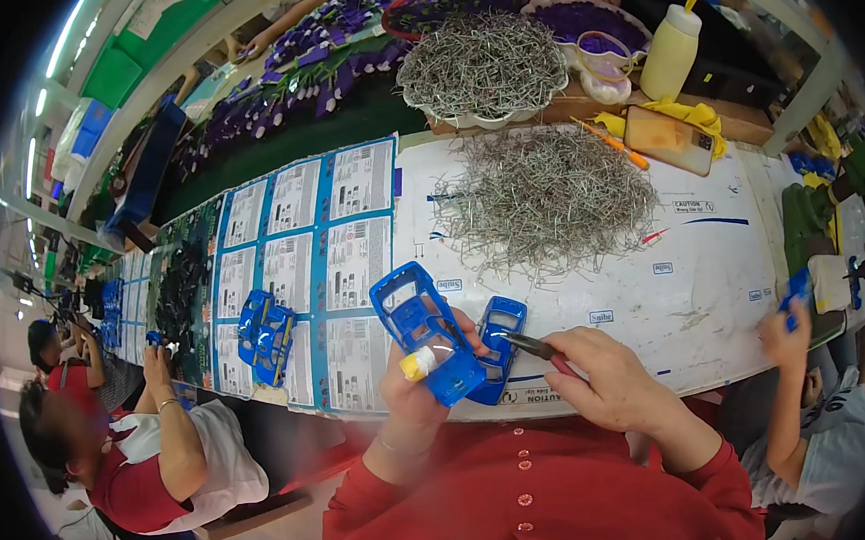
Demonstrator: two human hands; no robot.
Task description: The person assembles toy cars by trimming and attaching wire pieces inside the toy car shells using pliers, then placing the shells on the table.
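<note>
One blue car shell (pixel 420 315) is clamped in the left grip (pixel 411 398), above the front of the counter (pixel 712 297); a second shell (pixel 502 327) lies close to its right. The right grip (pixel 605 376) is closed around a dark-nosed tool (pixel 533 344) pointing toward them. Should the tip slip, it could scuff the glossy plastic or jab the left fingers (pixel 468 335).
</note>
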